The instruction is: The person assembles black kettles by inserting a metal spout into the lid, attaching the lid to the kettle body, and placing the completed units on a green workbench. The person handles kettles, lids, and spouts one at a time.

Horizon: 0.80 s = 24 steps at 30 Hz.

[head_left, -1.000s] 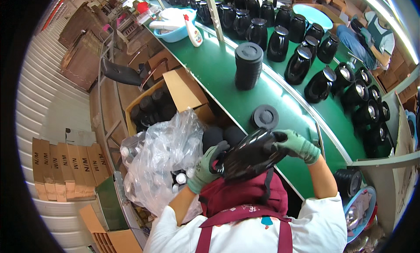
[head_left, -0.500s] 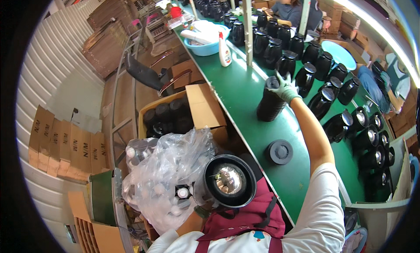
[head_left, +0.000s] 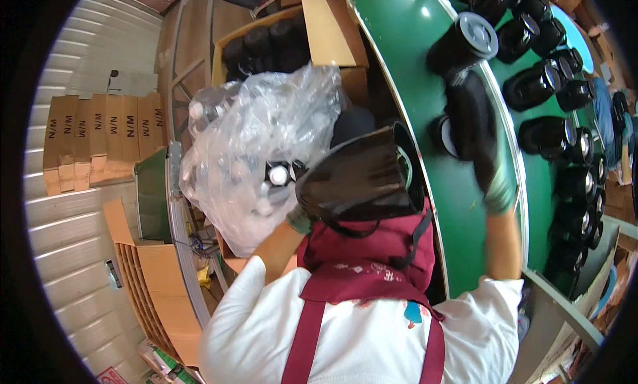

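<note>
Tilted on its side in front of my apron, a glossy black jug body [head_left: 359, 178] has its wide mouth turned to the right. My left hand [head_left: 300, 219], in a pale green glove, grips its closed end; the fingers are mostly behind it. Over the green bench, my gloved right hand [head_left: 500, 192] holds a black piece [head_left: 473, 115] that motion smears, so its kind is unclear. Beyond that stands a stack of black round lids [head_left: 463, 45]. A single lid [head_left: 446, 135] lies beside the held piece, partly covered by it.
Several black jug bodies [head_left: 548, 135] stand along the right side of the green bench [head_left: 458, 251]. To the left, a clear plastic bag [head_left: 259, 131] of parts bulges beside an open carton [head_left: 332, 32] of black parts. Flattened cartons [head_left: 100, 138] lean on the far-left wall.
The view has tipped downward. My right hand has left the top of the lid stack and come nearer with a black piece. The jug body has turned from mouth-up to lying sideways.
</note>
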### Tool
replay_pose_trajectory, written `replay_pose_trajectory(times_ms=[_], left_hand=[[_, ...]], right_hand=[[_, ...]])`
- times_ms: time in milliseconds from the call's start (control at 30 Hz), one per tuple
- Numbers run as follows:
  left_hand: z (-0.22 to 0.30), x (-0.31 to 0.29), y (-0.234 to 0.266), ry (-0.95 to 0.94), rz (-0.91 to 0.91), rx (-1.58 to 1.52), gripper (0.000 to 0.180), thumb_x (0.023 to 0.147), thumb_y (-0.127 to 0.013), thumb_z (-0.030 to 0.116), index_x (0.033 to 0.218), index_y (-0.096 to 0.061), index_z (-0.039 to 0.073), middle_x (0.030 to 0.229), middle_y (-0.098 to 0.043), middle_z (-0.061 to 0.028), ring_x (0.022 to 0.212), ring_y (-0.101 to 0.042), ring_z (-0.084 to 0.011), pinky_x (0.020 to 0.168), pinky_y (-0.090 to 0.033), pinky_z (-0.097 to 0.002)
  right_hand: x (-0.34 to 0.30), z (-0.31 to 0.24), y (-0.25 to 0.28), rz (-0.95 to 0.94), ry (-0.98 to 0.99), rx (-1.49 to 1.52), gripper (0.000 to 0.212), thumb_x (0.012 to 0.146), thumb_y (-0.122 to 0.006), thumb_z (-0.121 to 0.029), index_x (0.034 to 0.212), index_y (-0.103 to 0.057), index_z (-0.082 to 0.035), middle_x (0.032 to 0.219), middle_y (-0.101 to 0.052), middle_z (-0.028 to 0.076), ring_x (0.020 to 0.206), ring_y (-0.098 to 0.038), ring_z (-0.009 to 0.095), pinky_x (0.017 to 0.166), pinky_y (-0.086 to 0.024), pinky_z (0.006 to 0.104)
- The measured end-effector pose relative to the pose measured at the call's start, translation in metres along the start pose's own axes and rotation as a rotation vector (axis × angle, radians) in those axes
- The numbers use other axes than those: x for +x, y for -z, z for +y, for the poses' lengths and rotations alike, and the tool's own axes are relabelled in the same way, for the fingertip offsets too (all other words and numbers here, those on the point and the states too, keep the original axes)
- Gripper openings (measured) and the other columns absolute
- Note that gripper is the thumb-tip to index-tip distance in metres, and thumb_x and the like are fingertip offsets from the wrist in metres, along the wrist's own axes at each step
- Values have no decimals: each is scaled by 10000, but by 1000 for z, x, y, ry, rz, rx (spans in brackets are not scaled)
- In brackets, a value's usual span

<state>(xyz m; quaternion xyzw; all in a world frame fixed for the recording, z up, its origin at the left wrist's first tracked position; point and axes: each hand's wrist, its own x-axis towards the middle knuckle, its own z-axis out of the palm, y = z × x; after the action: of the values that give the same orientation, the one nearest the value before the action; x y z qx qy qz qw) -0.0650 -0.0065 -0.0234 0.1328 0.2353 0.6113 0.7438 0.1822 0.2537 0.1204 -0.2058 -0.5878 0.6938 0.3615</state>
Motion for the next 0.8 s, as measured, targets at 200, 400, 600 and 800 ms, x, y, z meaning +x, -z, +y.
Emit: replay_pose_trajectory(times_ms=[200,400,600,800], left_hand=[[-12,-5,6,78,-179,-257,653,1058,-478,380,1603,-331,53,1634,-375,-174,1485,-392,-331,1231,-338,-488],[-14,0,-1,112,-341,-325,665,1070,-438,405,1618,-302,53,1656,-341,-178,1509,-358,-344,1247,-312,-507],[-15,-10,-3,81,-303,-194,654,1073,-448,396,1603,-330,31,1642,-365,-177,1488,-392,-339,1238,-329,-511],[-3,-32,11,20,-19,64,625,1051,-519,407,1524,-439,5,1500,-537,-163,1362,-532,-295,1161,-438,-473]], right_hand=[[-114,44,-44,157,-129,-159,1017,748,-739,-329,1613,-310,-7,1590,-374,175,1490,-374,325,1228,-283,434],[-139,36,-52,145,-154,-157,1213,790,-729,-721,1636,-233,-7,1670,-298,158,1544,-297,300,1255,-228,439],[-145,41,-54,81,-132,-274,1201,794,-730,-700,1639,-225,-13,1679,-271,154,1557,-261,298,1260,-207,436],[-148,35,-60,43,-180,-57,1045,799,-695,-332,1654,-175,-31,1684,-224,162,1570,-220,308,1273,-169,433]])
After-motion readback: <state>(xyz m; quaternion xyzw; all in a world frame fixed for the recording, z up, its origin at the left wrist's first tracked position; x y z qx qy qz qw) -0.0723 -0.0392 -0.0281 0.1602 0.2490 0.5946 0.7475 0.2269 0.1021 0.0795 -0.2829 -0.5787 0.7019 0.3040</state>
